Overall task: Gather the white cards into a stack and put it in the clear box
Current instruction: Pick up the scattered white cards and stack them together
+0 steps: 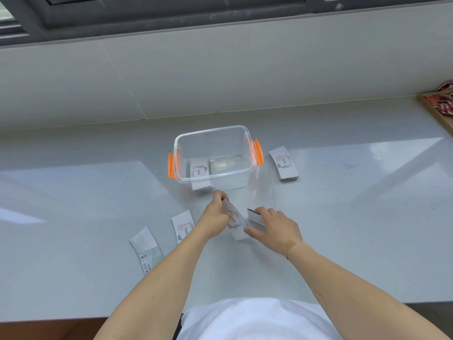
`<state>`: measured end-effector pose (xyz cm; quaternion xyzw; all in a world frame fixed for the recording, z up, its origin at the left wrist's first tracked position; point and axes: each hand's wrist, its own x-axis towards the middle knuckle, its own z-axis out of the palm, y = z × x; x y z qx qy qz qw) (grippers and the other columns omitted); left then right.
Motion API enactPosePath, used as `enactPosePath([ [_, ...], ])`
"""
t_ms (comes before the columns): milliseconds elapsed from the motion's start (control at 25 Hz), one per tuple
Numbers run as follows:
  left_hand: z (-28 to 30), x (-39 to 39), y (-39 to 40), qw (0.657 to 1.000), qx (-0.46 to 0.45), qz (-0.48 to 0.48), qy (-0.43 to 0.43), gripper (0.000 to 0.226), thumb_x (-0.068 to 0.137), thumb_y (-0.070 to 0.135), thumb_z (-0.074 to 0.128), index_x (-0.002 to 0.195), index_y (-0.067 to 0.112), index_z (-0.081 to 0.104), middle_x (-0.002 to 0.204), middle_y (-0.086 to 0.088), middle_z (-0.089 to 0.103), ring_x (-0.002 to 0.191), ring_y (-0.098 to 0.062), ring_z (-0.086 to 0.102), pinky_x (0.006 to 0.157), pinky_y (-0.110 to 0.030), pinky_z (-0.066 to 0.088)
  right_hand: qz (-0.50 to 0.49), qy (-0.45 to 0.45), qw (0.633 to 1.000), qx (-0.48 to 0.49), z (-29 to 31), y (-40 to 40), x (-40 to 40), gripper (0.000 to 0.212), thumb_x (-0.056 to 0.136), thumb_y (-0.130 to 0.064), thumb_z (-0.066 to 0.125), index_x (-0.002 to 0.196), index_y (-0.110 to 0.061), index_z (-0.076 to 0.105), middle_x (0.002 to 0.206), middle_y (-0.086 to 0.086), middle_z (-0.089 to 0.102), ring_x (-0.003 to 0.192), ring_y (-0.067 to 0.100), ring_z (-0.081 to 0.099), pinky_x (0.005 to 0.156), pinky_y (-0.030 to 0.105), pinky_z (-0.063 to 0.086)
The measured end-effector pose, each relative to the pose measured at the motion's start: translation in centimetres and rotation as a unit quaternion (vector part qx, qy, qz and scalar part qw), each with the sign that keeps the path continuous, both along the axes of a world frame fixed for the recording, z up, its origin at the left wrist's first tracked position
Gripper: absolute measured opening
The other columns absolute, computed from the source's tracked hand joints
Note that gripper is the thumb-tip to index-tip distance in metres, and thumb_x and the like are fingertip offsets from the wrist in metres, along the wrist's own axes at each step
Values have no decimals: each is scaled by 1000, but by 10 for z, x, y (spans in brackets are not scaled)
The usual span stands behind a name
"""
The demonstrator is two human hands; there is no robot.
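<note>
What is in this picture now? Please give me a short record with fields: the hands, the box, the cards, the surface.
left hand: holds a tilted white card by its upper end
right hand: fingers on a second card, thumb at the tilted card's lower end
clear box: open, no lid, orange latches; cards already lie inside
loose cards: one right of the box, two at the left
surface: pale grey counter

Clear box [215, 155] stands behind hands; cards [284, 164] lie right and left.
</note>
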<state>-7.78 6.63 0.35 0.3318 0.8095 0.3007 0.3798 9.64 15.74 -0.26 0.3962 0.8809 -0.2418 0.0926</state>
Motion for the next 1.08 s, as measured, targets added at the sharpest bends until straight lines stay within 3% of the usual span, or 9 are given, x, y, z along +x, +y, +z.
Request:
enactPosePath([
  [280, -19, 21, -4, 1000, -15, 26, -7, 20, 87, 6, 46, 89, 23, 38, 98, -10, 62, 70, -20, 49, 58, -32, 39, 14, 1, 1000, 19, -2, -1, 0, 51, 85, -58, 52, 127, -30, 41, 113, -3, 58, 105, 22, 52, 73, 36, 41],
  [440, -20, 35, 7, 999, 11, 16, 44, 23, 85, 9, 57, 85, 24, 39, 91, 1, 52, 76, -22, 48, 65, -35, 40, 22, 7, 999, 35, -5, -3, 1, 45, 89, -53, 50, 126, -29, 42, 111, -2, 59, 101, 24, 53, 70, 36, 41],
  [760, -24, 47, 21, 998, 21, 9, 61, 32, 76, 18, 68, 86, 23, 38, 89, 3, 49, 73, -22, 48, 64, -37, 42, 24, 13, 997, 71, -7, -5, 0, 26, 98, -38, 41, 121, -26, 45, 106, -1, 60, 94, 26, 55, 64, 35, 37],
  [1080, -30, 47, 22, 988, -24, -47, 145, 29, 80, 31, 66, 100, 20, 47, 105, 1, 54, 102, -22, 46, 67, -37, 42, 18, 3, 997, 82, -6, -5, -2, 20, 101, -24, 36, 119, -24, 46, 104, 1, 60, 92, 27, 54, 62, 35, 35],
])
